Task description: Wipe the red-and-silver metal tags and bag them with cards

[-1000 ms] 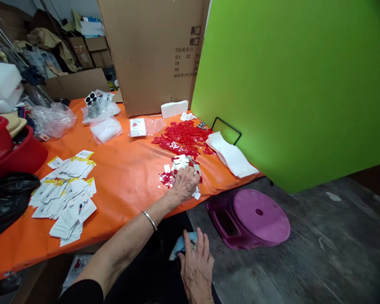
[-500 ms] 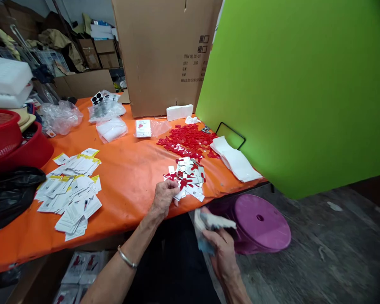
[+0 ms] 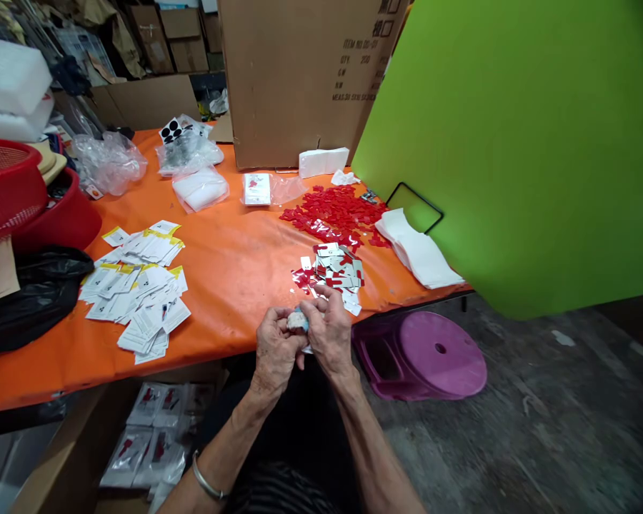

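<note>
Small blue-white wad (image 3: 298,321) pinched between both hands, held close over the near edge of the orange table cover (image 3: 230,289). Left hand (image 3: 276,350) and right hand (image 3: 328,330) curled round it; silver-and-red cards (image 3: 335,268) lie just ahead.

a small blue-and-white bundle (image 3: 298,321) almost wholly hidden between a person's left hand (image 3: 276,350) and right hand (image 3: 329,330), its kind impossible to tell. print on the scattered white cards (image 3: 139,285) too small to read; red basket (image 3: 5,187) cut off at the left edge, cardboard carton (image 3: 300,86) cut off at the top.
</note>
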Demonstrator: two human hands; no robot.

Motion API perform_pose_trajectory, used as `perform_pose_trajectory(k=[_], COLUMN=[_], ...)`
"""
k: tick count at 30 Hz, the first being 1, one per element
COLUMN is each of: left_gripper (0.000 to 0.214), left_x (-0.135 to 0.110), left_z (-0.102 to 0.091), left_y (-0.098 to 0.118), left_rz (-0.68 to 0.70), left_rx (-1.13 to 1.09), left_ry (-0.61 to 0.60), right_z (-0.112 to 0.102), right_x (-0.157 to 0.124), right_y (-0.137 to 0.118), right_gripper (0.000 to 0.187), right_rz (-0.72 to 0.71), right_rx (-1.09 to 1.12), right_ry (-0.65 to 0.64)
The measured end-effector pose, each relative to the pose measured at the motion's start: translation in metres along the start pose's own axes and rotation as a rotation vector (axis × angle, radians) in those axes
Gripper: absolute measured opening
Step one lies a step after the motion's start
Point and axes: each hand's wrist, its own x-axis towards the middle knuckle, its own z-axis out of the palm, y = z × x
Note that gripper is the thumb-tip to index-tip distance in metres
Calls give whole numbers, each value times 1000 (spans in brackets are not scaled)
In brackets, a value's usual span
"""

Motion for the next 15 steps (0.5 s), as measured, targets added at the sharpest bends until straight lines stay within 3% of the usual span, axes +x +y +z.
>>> perform_pose_trajectory(k=[6, 8, 11, 15], left_gripper=[41, 39, 40, 34], left_x=[-3, -2, -1, 2], left_z=[-9, -12, -20, -42], left_y=[7, 7, 8, 21], left_rz=[-12, 34, 83, -133], left_rx=[-34, -52, -50, 32], left_ry=[-35, 17, 71, -146], right_z=[-6, -8, -7, -2], right_x=[-4, -17, -38, -48], right_y=[4, 6, 11, 17], right_gripper=[33, 36, 30, 25], right_rz=[178, 252, 242, 22], right_rx=[379, 380, 191, -143], right_ry=[271, 153, -161, -301])
